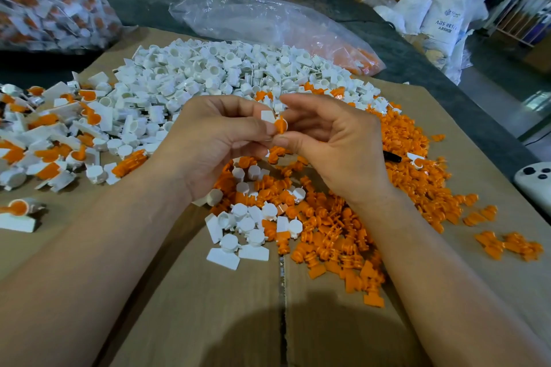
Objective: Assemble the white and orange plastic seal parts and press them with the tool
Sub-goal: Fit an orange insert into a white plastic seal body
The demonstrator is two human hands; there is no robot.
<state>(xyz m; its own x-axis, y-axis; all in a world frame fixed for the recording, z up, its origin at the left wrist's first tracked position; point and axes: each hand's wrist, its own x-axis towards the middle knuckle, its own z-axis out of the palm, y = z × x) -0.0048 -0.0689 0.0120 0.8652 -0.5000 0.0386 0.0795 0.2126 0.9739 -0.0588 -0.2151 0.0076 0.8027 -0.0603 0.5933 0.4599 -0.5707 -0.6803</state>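
L hand [220,140] pinches white part [267,116], R hand [337,146] pinches orange part [280,125], fitting them. Small done pile [59,134] at left; big loose piles left to do.

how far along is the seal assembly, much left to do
Done: a pile of joined white-and-orange plastic seals lies at the left. In hand: the left hand and right hand pinch one white plastic seal body with an orange insert. Left: a heap of loose white plastic parts and a heap of loose orange plastic inserts; much remains.
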